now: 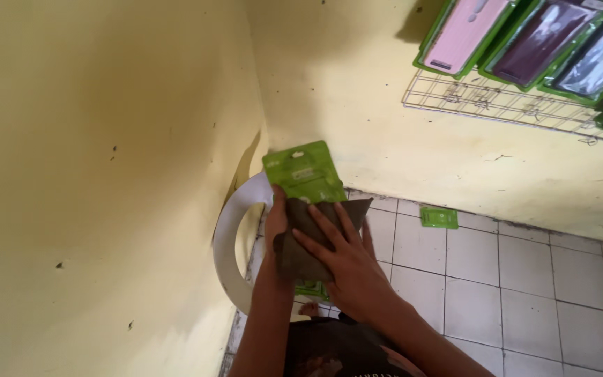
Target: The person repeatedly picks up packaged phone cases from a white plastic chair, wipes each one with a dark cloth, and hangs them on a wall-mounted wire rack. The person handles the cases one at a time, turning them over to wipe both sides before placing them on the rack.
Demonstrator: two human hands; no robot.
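Big yellow wall (92, 139) fills everything from nine to twelve o'clock, meeting a second yellow wall (385, 132) in a corner that runs down toward centre. White tiled floor (525, 293) spreads from three to five o'clock, wide and open, the roomiest stretch here. Up at one to two o'clock a white wire rack (497, 103) carries a row of green-edged packets (525, 38), their lower edges hanging over it. The curved white chair back (228, 244) sits tight in the corner at about seven o'clock, almost against the left wall, little room there. Dead centre now: the right hand (343, 262) lies flat, fingers spread apart, pressing a dark grey cloth (301, 241) onto the green packet (303, 173). The left hand (275, 220) grips packet and cloth from the left edge, fingers hidden behind, thumb on the front. The packet's top half sticks out above the cloth toward twelve. One small green packet on the floor (439, 218) lies alone at three o'clock, just beside the wall's base.
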